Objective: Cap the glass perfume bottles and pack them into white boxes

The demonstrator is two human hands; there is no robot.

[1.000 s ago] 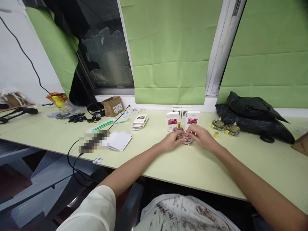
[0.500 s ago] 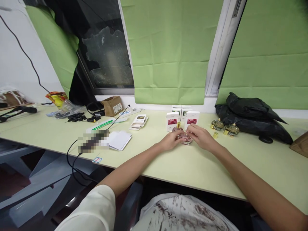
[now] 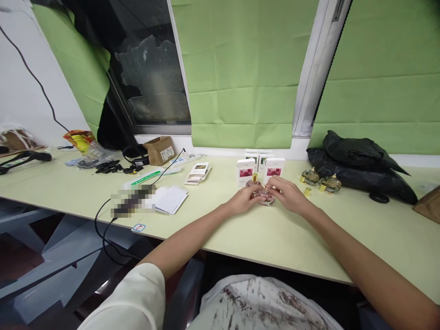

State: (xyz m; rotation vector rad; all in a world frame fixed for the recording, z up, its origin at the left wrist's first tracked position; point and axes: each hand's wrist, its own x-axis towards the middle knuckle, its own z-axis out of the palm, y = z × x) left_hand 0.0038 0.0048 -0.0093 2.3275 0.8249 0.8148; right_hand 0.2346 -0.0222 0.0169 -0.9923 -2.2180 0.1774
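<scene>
A small clear pinkish perfume bottle (image 3: 264,197) lies on the pale green table (image 3: 275,233), gripped from both sides. My left hand (image 3: 243,200) holds its left side and my right hand (image 3: 287,194) holds its right. Behind them another pink bottle with a gold top (image 3: 255,179) stands in front of two white boxes with pink labels (image 3: 246,171). More white boxes (image 3: 261,159) stand further back by the window sill.
Two round greenish bottles (image 3: 330,183) and a loose gold cap (image 3: 307,191) sit right of my hands, by a black plastic bag (image 3: 360,167). To the left lie white papers (image 3: 170,199), leaflets (image 3: 198,173), a cardboard box (image 3: 159,150), black cables (image 3: 110,167) and a brown box (image 3: 428,204).
Nothing has moved on the table; both hands stay on the bottle. Only my view has shifted slightly.
</scene>
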